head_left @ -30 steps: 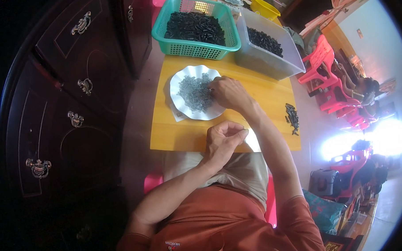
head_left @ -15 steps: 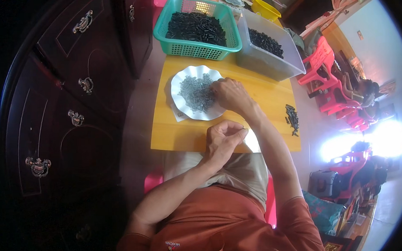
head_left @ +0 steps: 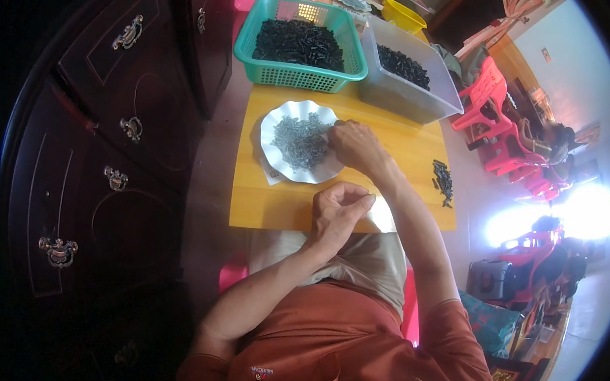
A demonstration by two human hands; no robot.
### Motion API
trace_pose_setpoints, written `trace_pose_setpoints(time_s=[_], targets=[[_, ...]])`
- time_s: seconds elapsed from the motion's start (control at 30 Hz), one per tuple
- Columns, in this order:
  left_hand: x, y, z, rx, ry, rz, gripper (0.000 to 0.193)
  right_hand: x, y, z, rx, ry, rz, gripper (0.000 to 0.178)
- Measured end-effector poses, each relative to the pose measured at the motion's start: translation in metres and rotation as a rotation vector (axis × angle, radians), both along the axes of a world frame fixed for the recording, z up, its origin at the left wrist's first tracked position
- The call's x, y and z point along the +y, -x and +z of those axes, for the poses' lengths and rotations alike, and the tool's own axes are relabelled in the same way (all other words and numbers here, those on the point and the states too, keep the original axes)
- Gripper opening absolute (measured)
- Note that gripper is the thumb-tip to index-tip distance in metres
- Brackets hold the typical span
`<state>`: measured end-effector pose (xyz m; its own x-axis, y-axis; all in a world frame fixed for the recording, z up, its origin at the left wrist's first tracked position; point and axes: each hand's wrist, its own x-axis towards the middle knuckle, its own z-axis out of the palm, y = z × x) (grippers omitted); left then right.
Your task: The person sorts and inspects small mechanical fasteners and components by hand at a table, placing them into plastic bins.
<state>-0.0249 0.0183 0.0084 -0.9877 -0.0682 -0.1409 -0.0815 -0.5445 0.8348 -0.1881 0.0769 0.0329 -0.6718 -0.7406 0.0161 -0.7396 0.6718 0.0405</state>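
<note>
Small clear, glassy-looking pieces [head_left: 296, 140] lie heaped in a white wavy-rimmed plate [head_left: 268, 149] on the yellow wooden table. At the plate's right edge is my right hand [head_left: 357, 145], its fingers curled together over the rim; whatever is between the fingertips stays hidden. My left hand [head_left: 336, 213] is just above the near table edge, thumb and forefinger pinched together. A tiny dark tip shows at that pinch, too small to name. Far to the right on the table lies a little pile of short black cylindrical pieces [head_left: 443, 184].
Behind the plate stand a green plastic basket [head_left: 301, 80] and a translucent plastic bin [head_left: 416, 102], each holding many black pieces. A yellow bowl [head_left: 404, 16] sits farther back. Dark wooden cabinets [head_left: 109, 170] line the left; pink plastic chairs [head_left: 486, 93] stand at right.
My right hand has shifted slightly rightward, from over the clear pieces toward the plate's rim, fingers still curled. The left hand keeps its pinch in the same place.
</note>
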Motion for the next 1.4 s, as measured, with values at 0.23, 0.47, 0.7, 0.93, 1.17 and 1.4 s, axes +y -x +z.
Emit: trace_pose_setpoints(time_s=[0.23,0.47,0.7,0.93,1.17,1.4], targets=[[-0.002,0.000,0.002,0.000,-0.006,0.005,0.017,0.000,-0.004,-0.001,0.047,0.005,0.070,0.012],[-0.006,0.002,-0.001,-0.019,-0.106,0.041,0.015,0.005,-0.006,0.003,-0.159,0.182,0.098,0.013],[-0.007,0.005,-0.007,-0.031,-0.140,0.101,0.016,0.019,-0.017,0.008,-0.246,0.416,0.069,0.017],[-0.012,0.012,-0.010,0.011,-0.262,0.246,0.012,0.038,-0.043,0.014,-0.728,0.878,-0.113,0.014],[-0.020,0.013,-0.003,0.001,-0.296,0.179,0.014,0.052,-0.069,0.030,-0.894,1.020,-0.074,0.010],[-0.026,0.012,0.006,-0.028,-0.323,0.102,0.020,0.060,-0.071,0.035,-0.795,1.033,-0.020,0.008]])
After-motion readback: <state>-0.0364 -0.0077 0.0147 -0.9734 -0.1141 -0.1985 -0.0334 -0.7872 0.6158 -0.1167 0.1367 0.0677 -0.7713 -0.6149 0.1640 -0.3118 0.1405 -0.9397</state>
